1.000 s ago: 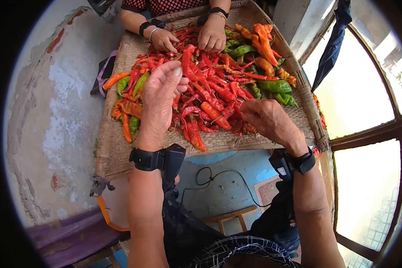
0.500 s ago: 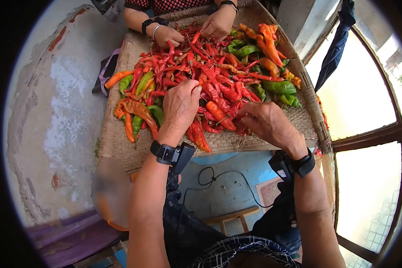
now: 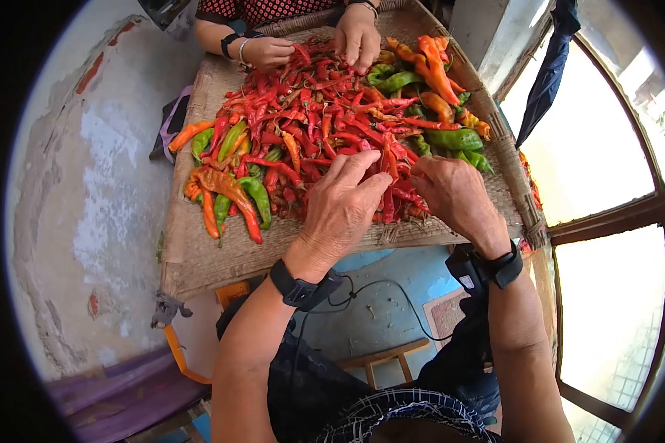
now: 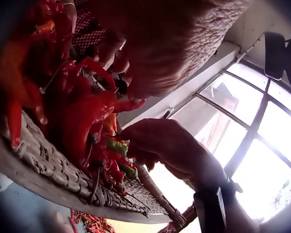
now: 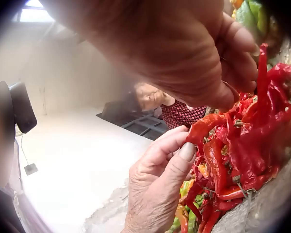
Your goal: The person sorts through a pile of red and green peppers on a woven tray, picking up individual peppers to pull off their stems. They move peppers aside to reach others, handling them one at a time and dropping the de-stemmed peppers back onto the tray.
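Observation:
Red peppers [image 3: 303,118] lie heaped on a woven tray [image 3: 214,262]. Over the heap's near edge, the left hand [image 3: 340,207] pinches a red pepper [image 5: 206,126] between thumb and fingers, seen best in the right wrist view. Close beside it on the right is the right hand [image 3: 458,199], its fingers curled. In the left wrist view the right hand's [image 4: 169,145] thumb and fingertips meet around a thin dark stem; the back of the hand covers part of that grip in the head view.
Across the tray, another person's hands [image 3: 268,53] are among the peppers. Green peppers [image 3: 454,139] and orange ones lie at the right, more [image 3: 229,188] at the left. A window [image 3: 613,295] stands on the right, a wall [image 3: 96,192] on the left. A cable [image 3: 399,288] lies below.
The left hand has come down from above the heap and moved right, beside the right hand. The right hand has barely moved. The other person's hands have shifted, and the right one's fingers have spread.

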A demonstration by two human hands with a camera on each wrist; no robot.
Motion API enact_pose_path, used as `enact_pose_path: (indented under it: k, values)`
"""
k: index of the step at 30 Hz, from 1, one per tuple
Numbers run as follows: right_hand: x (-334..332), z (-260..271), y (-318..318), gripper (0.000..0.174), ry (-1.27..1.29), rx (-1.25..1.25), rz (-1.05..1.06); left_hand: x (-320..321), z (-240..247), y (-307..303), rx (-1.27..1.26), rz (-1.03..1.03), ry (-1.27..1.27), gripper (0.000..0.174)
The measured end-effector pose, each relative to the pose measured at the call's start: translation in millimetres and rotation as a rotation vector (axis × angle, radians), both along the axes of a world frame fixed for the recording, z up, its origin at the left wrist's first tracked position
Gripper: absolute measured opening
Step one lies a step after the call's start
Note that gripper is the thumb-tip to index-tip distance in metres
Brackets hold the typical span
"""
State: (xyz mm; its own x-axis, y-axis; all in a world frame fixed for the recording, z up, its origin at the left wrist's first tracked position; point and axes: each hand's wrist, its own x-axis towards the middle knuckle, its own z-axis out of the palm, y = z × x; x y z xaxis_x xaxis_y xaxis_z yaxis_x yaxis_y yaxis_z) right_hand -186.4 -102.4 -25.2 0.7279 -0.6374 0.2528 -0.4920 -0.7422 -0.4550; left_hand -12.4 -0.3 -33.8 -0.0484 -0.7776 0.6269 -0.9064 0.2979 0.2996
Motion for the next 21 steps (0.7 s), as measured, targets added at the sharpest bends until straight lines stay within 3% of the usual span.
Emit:
enact_pose_path:
  k: [2,4,5,7,12,14,15,16,18,19,21]
  values:
    - [-1.4,-1.2,-1.2,0.015,0.063,-0.066,-0.019,5.5,10.3,3.2,-0.028,0.032,-0.005,0.017]
    - [-3.5,-0.9,-1.7,0.015,0.056,-0.065,-0.007,14.9,20.3,6.8,0.071,0.063,0.321,0.014]
    - [-4.2,-0.5,-2.3,0.015,0.049,-0.070,0.010,18.6,23.7,8.8,0.073,0.056,0.317,0.014]
    - [-4.5,-1.6,-2.8,0.014,0.048,-0.089,0.015,24.4,29.5,14.7,0.253,-0.050,0.897,0.014]
    - [-4.6,0.3,-1.9,0.012,0.045,-0.052,0.026,40.9,39.3,16.9,0.524,-0.199,1.007,0.023]
    - [-4.2,-5.1,-3.5,0.012,0.063,-0.061,0.070,53.6,26.5,-0.9,0.096,-0.124,1.347,0.032]
    - [-2.5,-5.4,-1.7,0.012,0.060,-0.059,0.070,57.9,30.6,-5.7,-0.023,-0.072,1.386,0.041]
    - [0.0,-4.9,0.3,0.010,0.091,-0.051,0.053,64.4,26.3,-11.6,-0.114,0.104,1.310,0.044]
    - [5.0,-1.2,2.3,0.013,0.122,-0.047,0.033,79.5,17.2,-16.1,-0.171,0.576,0.276,0.042]
    - [7.2,1.0,3.6,0.013,0.169,-0.072,0.022,79.8,16.0,-14.5,-0.171,0.574,0.277,0.042]
    - [9.4,-1.4,6.2,0.015,0.215,-0.091,0.010,73.9,16.3,-4.0,0.074,0.381,-0.003,0.031]
